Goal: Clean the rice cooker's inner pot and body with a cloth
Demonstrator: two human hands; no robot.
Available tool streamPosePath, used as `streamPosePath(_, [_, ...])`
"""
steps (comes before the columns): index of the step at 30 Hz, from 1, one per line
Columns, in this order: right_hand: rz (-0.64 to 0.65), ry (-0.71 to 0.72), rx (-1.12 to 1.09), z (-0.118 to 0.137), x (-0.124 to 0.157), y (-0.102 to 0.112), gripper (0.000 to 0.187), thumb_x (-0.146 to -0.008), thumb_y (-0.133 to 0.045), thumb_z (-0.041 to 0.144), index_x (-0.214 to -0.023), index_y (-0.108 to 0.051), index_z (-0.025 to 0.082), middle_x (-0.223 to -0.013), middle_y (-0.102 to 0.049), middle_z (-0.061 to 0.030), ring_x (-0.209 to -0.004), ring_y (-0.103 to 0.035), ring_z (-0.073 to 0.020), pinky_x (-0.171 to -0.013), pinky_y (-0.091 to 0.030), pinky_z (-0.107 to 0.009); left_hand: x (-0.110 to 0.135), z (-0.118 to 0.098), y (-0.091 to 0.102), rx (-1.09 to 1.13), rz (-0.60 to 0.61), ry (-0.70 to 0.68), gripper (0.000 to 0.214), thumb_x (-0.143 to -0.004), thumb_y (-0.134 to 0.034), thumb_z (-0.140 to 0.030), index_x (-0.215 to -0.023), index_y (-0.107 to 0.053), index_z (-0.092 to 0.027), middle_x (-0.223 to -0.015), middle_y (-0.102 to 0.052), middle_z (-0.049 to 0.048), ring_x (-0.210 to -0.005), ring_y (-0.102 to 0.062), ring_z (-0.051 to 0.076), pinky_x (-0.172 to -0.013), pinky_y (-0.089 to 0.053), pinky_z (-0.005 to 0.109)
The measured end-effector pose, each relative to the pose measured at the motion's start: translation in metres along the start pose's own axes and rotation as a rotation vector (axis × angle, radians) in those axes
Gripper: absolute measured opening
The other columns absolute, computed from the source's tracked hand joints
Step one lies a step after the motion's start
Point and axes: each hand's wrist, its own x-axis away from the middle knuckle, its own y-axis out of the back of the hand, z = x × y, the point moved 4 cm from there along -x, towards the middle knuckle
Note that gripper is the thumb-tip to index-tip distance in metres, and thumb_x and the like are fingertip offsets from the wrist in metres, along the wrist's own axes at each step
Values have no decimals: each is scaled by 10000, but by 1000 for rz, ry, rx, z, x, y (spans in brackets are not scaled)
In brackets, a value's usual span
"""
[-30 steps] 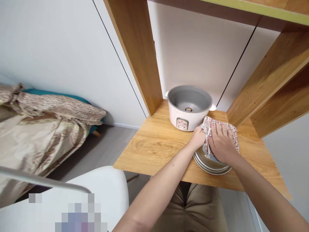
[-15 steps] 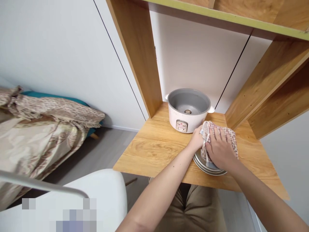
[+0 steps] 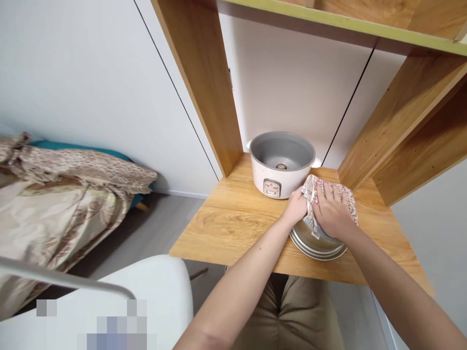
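Observation:
A round metal pot (image 3: 305,238) with a ringed rim stands on the wooden desktop, apparently upside down. Over its upper part lies a reddish-brown and white patterned cloth (image 3: 348,194). My right hand (image 3: 333,211) rests flat on the cloth, fingers stretched out and slightly apart, pressing it against the metal. At the pot's left side, my left hand (image 3: 296,206) is closed, its fingertips partly hidden by the cloth edge; it seems to hold the pot's side. Just behind my left hand sits a white rice cooker body (image 3: 270,177), lidless, with its grey inside showing.
The wooden desktop (image 3: 219,223) is flanked by upright panels (image 3: 204,87), with a yellow-green-edged shelf (image 3: 339,22) overhead. A white chair (image 3: 156,287) stands at lower left. Beyond it, a patterned cloth (image 3: 80,170) drapes over something teal.
The cloth has shifted slightly on the pot under my right hand, and more bare metal shows at the front. My left hand stays at the pot's side. The view has moved a little.

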Motion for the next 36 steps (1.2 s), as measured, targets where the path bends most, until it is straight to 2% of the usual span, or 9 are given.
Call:
streamPosePath(6, [-5, 38, 12, 16, 14, 2, 689, -1082, -236, 397, -1678, -298, 57, -1750, -253, -188, -1602, -262, -426, -1271, -241, -638, 0, -2, 2, -1, -6, -57, 306, -878, -600, -271, -1098, -784, -165, -977, -819, 53, -962, -701, 233, -969, -544, 336])
streamPosePath(10, [27, 34, -39, -4, -5, 0, 675, -1079, -223, 401, -1693, -283, 127, -1760, -265, -147, -1605, -255, -406, -1273, -229, -634, -1, 2, 3, -42, -18, -12, 283, -879, -576, -275, -1026, -788, -159, -937, -806, 44, -932, -691, 231, -901, -541, 324])
streamPosePath(12, [14, 19, -74, -17, -17, 0, 671, -1073, -227, 406, -1686, -298, 143, -1735, -336, -147, -1557, -342, -405, -1257, -260, -631, -2, 6, 4, -34, -14, 33, 271, -879, -573, -279, -995, -784, -154, -905, -796, 35, -891, -688, 221, -857, -541, 312])
streamPosePath(15, [56, -25, -174, -31, -33, 0, 638, -1064, -240, 437, -1641, -387, 207, -1623, -508, -148, -1418, -505, -401, -1164, -388, -630, -3, 9, 3, 14, 27, 39, 252, -888, -599, -303, -978, -781, -154, -887, -787, 38, -869, -693, 210, -829, -542, 291])
streamPosePath(18, [106, -87, -237, -37, -43, 1, 580, -1061, -256, 460, -1521, -527, 234, -1498, -612, -162, -1343, -563, -402, -1101, -439, -610, -4, 11, 4, 27, 7, 32, 255, -897, -618, -299, -1015, -793, -155, -945, -802, 63, -927, -706, 219, -877, -543, 296])
streamPosePath(22, [112, -154, -267, -40, -46, 3, 561, -1069, -251, 486, -1443, -584, 234, -1473, -635, -158, -1327, -592, -381, -1100, -446, -544, -6, 14, 3, 6, -35, 74, 307, -910, -602, -256, -1124, -796, -155, -986, -810, 66, -921, -706, 213, -910, -541, 318])
streamPosePath(26, [140, -228, -287, -49, -45, 2, 615, -1069, -208, 528, -1429, -614, 238, -1420, -680, -163, -1263, -652, -378, -1046, -486, -529, -6, 15, 3, -29, -48, 107, 342, -918, -585, -224, -1183, -789, -150, -869, -788, 45, -774, -667, 191, -855, -540, 331])
streamPosePath(30, [192, -290, -290, -63, -47, -1, 660, -1057, -200, 562, -1412, -657, 244, -1358, -716, -178, -1247, -672, -394, -1005, -510, -529, -5, 12, 4, -50, -56, 101, 334, -921, -586, -207, -1179, -791, -150, -894, -787, 51, -814, -664, 193, -862, -530, 325])
streamPosePath(36, [245, -241, -283, -65, -67, -3, 679, -1057, -194, 537, -1374, -705, 221, -1410, -695, -178, -1298, -649, -382, -1038, -496, -497, -8, 8, 1, -41, -38, 89, 350, -908, -559, -166, -1164, -794, -127, -888, -793, 61, -828, -681, 201, -907, -541, 342])
